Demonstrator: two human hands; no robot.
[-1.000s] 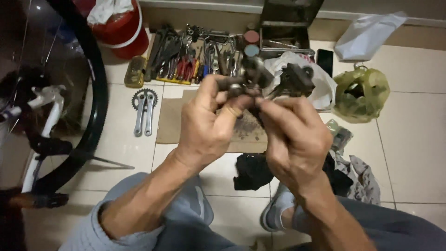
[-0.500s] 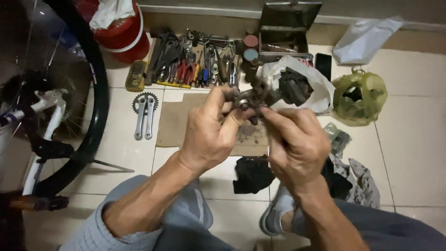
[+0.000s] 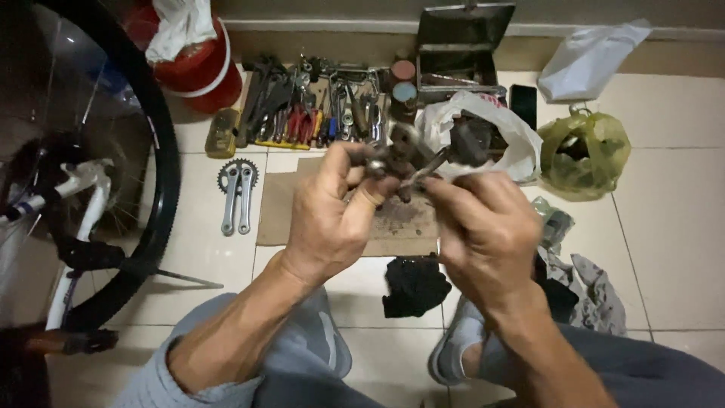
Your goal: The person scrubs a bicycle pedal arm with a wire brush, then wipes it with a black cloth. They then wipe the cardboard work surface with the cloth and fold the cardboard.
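Bike pedal (image 3: 470,141) w/ axle sits up-right of both hands, long axis slanting to left hand (image 3: 336,219) gripping axle end; right hand (image 3: 483,234) pinches the shaft.

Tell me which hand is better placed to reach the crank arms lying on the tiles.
Left. The left hand grips the small metal part and sits nearer the crank arms, which lie on its side. The right hand would likely have to cross over.
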